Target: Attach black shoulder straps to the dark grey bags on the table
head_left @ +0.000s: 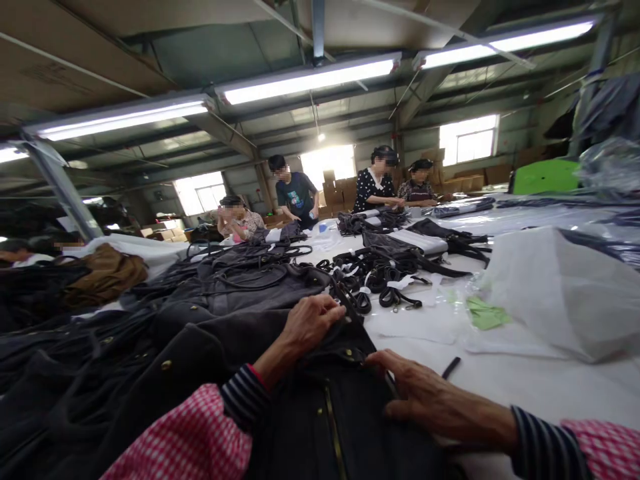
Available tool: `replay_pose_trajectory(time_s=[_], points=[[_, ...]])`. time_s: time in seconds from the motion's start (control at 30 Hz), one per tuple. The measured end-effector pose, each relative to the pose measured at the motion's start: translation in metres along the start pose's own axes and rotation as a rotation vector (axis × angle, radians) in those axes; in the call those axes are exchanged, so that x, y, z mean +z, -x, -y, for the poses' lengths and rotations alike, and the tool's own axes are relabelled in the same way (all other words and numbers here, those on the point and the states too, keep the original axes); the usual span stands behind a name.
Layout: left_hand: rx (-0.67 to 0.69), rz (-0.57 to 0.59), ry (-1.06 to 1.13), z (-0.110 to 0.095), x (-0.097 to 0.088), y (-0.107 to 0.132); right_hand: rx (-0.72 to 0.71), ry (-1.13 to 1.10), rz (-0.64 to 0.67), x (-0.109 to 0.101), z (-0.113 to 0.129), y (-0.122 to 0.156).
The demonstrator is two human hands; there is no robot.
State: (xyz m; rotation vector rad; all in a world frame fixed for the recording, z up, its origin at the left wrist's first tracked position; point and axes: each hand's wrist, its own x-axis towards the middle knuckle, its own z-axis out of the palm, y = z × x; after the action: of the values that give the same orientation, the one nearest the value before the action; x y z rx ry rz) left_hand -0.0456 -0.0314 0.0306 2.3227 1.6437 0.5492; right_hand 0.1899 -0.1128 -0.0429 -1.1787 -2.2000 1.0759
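Observation:
A black bag (350, 413) with gold-coloured studs and a brass-toned zipper lies in front of me. My left hand (310, 323) is at its upper edge, fingers bent together and closed on the fabric. At the bag's right edge, my right hand (425, 390) grips the side between thumb and fingers. Part of the bag under both hands is hidden. To the left, a pile of dark grey bags (220, 327) with straps and gold studs reaches beside my left forearm. A short black strap end (451, 368) sticks out beyond my right hand.
Bundled black straps (400, 293) with white wraps lie on the white table (530, 393). A large white plastic sheet (565, 287) is at right, near a light green piece (487, 313). Brown fabric (107, 277) lies at left. Several people stand or sit across the table.

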Motion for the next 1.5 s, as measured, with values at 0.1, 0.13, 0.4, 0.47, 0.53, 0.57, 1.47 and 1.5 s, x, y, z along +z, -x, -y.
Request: replay_pose_trajectory(time_s=[0.1,0.13,0.4,0.47,0.53,0.57,1.47,1.5], points=[[-0.139,-0.105,-0.026,0.014,-0.009,-0.035,0.000,-0.028,-0.103,-0.014,-0.008,-0.031],[-0.176,-0.120,-0.021,0.017,-0.007,-0.047,-0.015,-0.022,-0.171,-0.021,-0.011,-0.044],[-0.297,-0.148,0.075,0.026,0.035,-0.100,-0.044,0.197,-0.434,-0.056,-0.015,-0.167],[-0.306,-0.174,0.106,0.033,0.039,-0.104,-0.066,0.223,-0.370,-0.054,-0.015,-0.189],[-0.312,-0.202,0.135,0.040,0.040,-0.107,-0.089,0.278,-0.313,-0.054,-0.013,-0.203],[-0.314,-0.216,0.150,0.043,0.041,-0.108,-0.102,0.315,-0.295,-0.055,-0.011,-0.206],[-0.300,-0.384,0.259,0.062,0.052,-0.124,-0.075,0.332,0.072,-0.074,-0.019,0.041],[-0.292,-0.380,0.258,0.061,0.052,-0.123,-0.077,0.375,-0.005,-0.072,-0.023,0.049]])
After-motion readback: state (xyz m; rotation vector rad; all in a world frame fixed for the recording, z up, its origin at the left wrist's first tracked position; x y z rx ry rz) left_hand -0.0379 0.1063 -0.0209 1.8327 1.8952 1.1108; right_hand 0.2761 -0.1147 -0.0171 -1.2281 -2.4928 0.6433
